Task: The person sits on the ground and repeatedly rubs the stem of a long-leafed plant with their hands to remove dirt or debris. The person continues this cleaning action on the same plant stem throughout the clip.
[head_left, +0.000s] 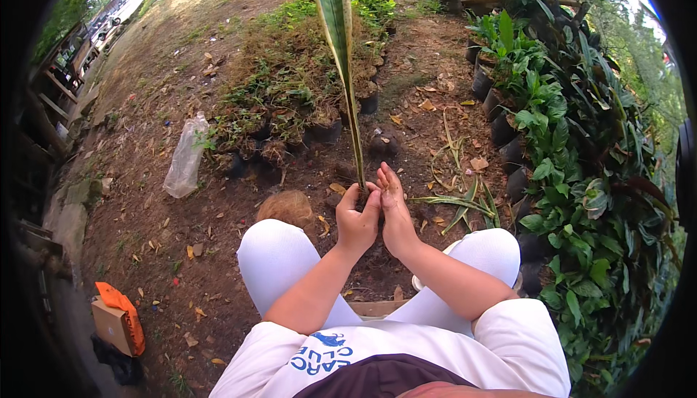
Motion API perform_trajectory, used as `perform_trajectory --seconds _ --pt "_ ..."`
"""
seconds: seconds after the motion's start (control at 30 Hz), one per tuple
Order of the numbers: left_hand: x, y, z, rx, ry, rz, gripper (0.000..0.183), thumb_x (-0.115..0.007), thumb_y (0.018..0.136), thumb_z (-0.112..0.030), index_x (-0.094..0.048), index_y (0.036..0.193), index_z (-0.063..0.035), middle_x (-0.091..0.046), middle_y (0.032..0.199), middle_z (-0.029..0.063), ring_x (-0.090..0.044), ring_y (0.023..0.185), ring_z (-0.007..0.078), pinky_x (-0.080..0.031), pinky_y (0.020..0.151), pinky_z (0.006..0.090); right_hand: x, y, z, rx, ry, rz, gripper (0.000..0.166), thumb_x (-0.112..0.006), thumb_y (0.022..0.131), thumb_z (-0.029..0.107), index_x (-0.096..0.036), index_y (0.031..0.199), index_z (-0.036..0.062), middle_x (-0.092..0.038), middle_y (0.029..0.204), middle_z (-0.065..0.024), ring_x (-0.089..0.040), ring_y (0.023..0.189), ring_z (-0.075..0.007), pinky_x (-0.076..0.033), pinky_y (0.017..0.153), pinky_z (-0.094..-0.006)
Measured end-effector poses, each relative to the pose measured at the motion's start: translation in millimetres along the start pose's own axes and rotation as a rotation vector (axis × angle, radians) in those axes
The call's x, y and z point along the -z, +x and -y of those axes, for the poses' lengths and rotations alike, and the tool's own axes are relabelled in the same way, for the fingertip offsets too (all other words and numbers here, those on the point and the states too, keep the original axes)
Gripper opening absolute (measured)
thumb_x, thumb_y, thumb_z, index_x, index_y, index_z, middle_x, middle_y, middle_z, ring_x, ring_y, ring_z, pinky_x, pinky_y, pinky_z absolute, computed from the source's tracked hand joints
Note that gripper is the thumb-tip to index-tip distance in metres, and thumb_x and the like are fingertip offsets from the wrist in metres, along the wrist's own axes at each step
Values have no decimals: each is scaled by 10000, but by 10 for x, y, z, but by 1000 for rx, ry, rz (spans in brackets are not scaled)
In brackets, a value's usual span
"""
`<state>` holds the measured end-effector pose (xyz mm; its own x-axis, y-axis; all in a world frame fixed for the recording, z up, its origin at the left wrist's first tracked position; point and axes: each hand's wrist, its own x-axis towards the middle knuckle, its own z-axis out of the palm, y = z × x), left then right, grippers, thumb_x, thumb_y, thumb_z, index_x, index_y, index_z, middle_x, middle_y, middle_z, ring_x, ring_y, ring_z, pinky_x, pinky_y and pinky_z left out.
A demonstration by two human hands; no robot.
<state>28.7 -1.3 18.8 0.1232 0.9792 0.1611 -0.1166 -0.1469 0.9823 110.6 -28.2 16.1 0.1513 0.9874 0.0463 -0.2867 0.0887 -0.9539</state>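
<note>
A tall snake plant leaf (336, 22) with pale yellow edges stands nearly upright in front of me. My left hand (356, 218) grips it at the narrow base, thumb and fingers wrapped round the stalk. Against its right side, my right hand (396, 213) is held with straight fingers and the palm turned inward; dirt marks its fingers. Whether anything lies between the two palms is hidden. Just left of my hands, a ball of brown fibre (286, 210) rests on the soil by my knee. Cut snake plant leaves (463, 202) lie on the ground to the right.
Potted plants with dry stems (294, 71) stand ahead. A row of leafy plants in black grow bags (512, 142) lines the right. On the left lie a clear plastic bottle (185, 156), a cardboard box (111, 324) with an orange bag (125, 311), and a black plastic bag (117, 362).
</note>
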Motion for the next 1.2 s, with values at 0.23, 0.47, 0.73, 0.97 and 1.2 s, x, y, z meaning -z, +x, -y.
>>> perform_trajectory --seconds 0.23,0.47,0.73,0.97,1.2 --pt "-58 -64 149 -314 236 -4 452 -439 903 -411 -582 1120 -41 -357 1326 183 -290 1267 307 -265 1005 431 166 -12 -64 -99 53 -5 415 -308 978 272 -561 1056 -48 -596 972 -101 -552 910 -139 -432 823 -269" --pt "-37 -98 125 -344 183 0 393 -448 914 -331 -577 1141 -38 -371 1346 182 -323 1263 310 -239 1027 427 138 40 -5 -119 -22 -12 299 -344 960 194 -557 919 -12 -576 822 -25 -513 735 -68 -423 643 -217" --pt "39 -53 45 -127 -37 66 227 -539 836 -94 -569 1043 -6 -583 1058 128 -542 1000 187 -409 872 298 79 60 -59 -65 199 -51 567 -326 939 444 -233 1355 70 -438 1184 -122 -391 1174 -214 -264 1017 -363" --pt "61 -72 13 -78 25 48 158 -543 802 -44 -552 954 -2 -599 831 65 -560 778 112 -445 730 252 153 91 45 -291 217 -43 538 -330 935 454 -294 1342 104 -428 1245 -132 -397 1169 -201 -287 997 -351" --pt "36 -108 62 -393 313 -33 281 -594 741 -132 -572 1004 -35 -509 1102 148 -480 1040 256 -353 912 384 24 0 47 -399 281 -150 300 -386 949 342 -504 1038 81 -526 951 -27 -501 920 -124 -399 849 -285"
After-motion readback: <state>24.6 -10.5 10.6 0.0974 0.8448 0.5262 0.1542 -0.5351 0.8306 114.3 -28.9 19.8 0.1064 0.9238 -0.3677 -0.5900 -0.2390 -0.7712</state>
